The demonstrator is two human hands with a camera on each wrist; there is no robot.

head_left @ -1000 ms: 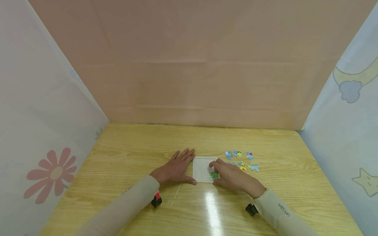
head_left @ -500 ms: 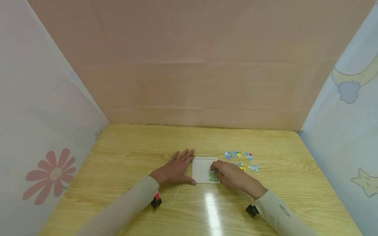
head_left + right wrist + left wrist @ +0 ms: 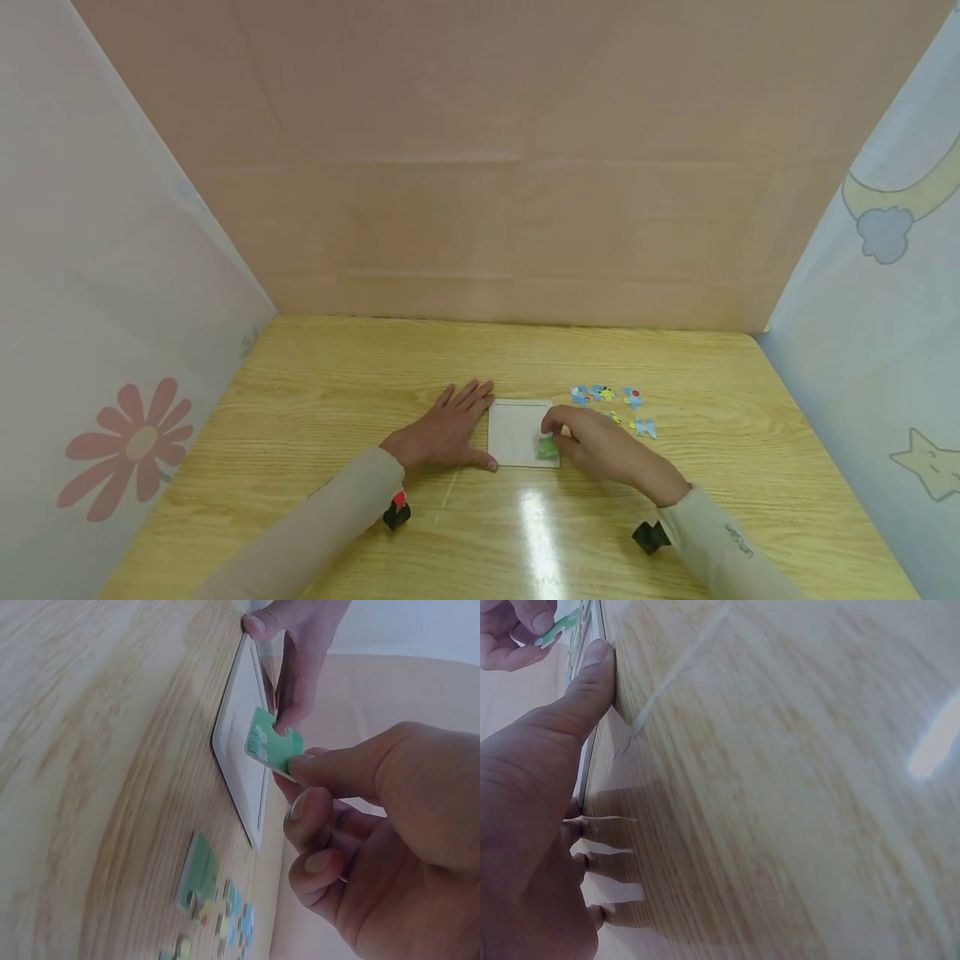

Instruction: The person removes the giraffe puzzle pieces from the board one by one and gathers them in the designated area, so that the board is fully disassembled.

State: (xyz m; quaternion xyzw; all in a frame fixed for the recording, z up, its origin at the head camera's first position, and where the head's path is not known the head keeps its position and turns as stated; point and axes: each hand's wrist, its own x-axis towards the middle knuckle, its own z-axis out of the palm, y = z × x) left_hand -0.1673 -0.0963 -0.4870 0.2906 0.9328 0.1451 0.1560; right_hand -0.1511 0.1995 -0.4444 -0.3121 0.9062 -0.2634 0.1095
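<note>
A white puzzle tray (image 3: pixel 513 429) with a thin dark outline lies flat on the table. My left hand (image 3: pixel 444 429) rests at its left side with fingers spread, the thumb (image 3: pixel 592 675) touching the near left corner. My right hand (image 3: pixel 603 446) pinches a green jigsaw piece (image 3: pixel 271 742) between thumb and fingertips. In the right wrist view this piece has white flower-like marks and is held tilted, raised over the tray's surface. It appears at the tray's near right corner in the head view. The fingertips behind the piece are partly hidden.
Several loose jigsaw pieces (image 3: pixel 632 397), blue and yellow, lie right of the tray, partly behind my right hand. Another green piece (image 3: pixel 199 874) lies on the table there. A tan panel (image 3: pixel 480 233) stands at the back, with patterned sheets (image 3: pixel 142 333) along the sides.
My right hand, still holding the green piece, has shifted slightly right, and the piece has changed its tilt. My left hand stays in place.
</note>
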